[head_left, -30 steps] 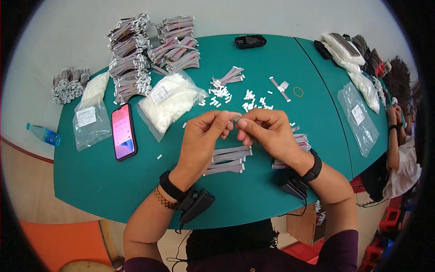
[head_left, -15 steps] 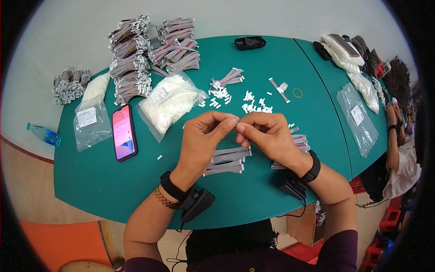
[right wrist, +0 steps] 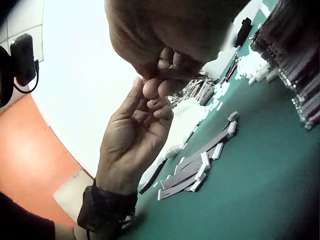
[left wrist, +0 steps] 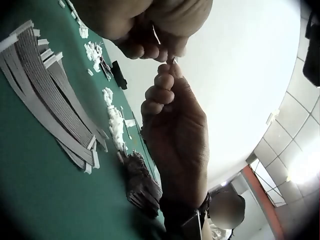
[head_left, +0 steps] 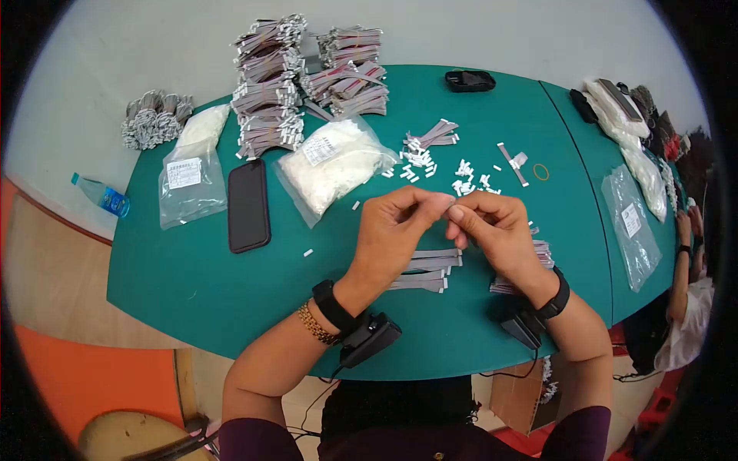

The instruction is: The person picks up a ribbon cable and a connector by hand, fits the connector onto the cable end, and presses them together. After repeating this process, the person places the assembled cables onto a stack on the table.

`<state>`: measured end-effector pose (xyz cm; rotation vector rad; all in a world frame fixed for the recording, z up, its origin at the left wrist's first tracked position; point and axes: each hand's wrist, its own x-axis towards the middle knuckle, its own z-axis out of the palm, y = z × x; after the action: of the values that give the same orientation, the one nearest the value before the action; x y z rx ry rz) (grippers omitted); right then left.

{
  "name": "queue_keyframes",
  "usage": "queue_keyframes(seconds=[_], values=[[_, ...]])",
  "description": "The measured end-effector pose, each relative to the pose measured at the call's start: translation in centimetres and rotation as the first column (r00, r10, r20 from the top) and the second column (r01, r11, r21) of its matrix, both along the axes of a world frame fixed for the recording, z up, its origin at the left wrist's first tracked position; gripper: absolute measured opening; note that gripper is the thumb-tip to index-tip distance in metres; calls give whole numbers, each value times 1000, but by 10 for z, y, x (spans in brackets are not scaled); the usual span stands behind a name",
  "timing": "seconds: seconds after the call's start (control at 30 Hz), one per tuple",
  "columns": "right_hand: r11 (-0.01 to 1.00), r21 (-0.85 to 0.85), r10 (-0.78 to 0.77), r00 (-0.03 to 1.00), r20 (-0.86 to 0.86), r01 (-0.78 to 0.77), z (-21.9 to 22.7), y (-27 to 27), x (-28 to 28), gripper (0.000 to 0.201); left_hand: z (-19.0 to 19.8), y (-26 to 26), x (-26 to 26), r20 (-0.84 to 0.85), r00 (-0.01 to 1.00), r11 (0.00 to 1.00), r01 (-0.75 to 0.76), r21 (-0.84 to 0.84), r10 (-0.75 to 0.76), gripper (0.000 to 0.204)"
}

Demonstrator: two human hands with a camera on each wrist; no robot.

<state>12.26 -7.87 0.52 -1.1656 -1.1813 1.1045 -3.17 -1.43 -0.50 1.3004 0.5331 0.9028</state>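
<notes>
Both hands meet fingertip to fingertip above the green table [head_left: 184,284]. My left hand [head_left: 390,237] pinches a small flat ribbon cable between thumb and forefinger; its thin edge [left wrist: 156,35] shows under the palm in the left wrist view. My right hand [head_left: 501,234] pinches at the same spot, thumb against the curled forefinger. Most of the held piece is hidden by the fingers. Below the hands lie loose grey ribbon cables [head_left: 427,270] with white end connectors. Another stack of cables [head_left: 543,253] lies beside the right hand.
Small white connectors [head_left: 419,163] are scattered beyond the hands. Bundled cables [head_left: 269,96] are piled at the back left, near bags of white parts [head_left: 334,157]. A dark-screened phone [head_left: 249,206] lies to the left. Another person's arm [head_left: 680,265] is at the far right.
The head view has turned, so everything sits further right. The small greyish piece seen between the fingertips is now covered by them. The phone's screen has gone dark.
</notes>
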Motion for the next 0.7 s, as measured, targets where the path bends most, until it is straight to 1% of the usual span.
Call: queue_keyframes(seconds=[0.07, 0.17, 0.2, 0.3, 0.5, 0.7], values=[[1000, -10, -11, 1000, -1, 11, 0, 0, 2, 16, -4, 4, 0, -60, 998, 999, -22, 35, 24, 23], [1000, 17, 2, 1000, -14, -1, 3, 0, 4, 16, -4, 4, 1, -36, 999, 1000, -16, 27, 17, 27], [1000, 16, 9, 999, -33, -9, 2, 0, 4, 16, -6, 5, 0, 16, 1000, 1000, 1, -14, 0, 25], [1000, 21, 4, 1000, -26, -3, 4, -1, 5, 17, -2, 3, 0, -7, 1000, 999, 29, -29, -29, 22], [999, 32, -5, 1000, -1, 5, 5, -1, 3, 17, -1, 3, 2, 53, 998, 997, 30, -72, -27, 16], [998, 64, -12, 1000, 4, 12, 3, -1, 3, 16, 0, 3, -1, 51, 997, 996, 58, -72, -54, 13]])
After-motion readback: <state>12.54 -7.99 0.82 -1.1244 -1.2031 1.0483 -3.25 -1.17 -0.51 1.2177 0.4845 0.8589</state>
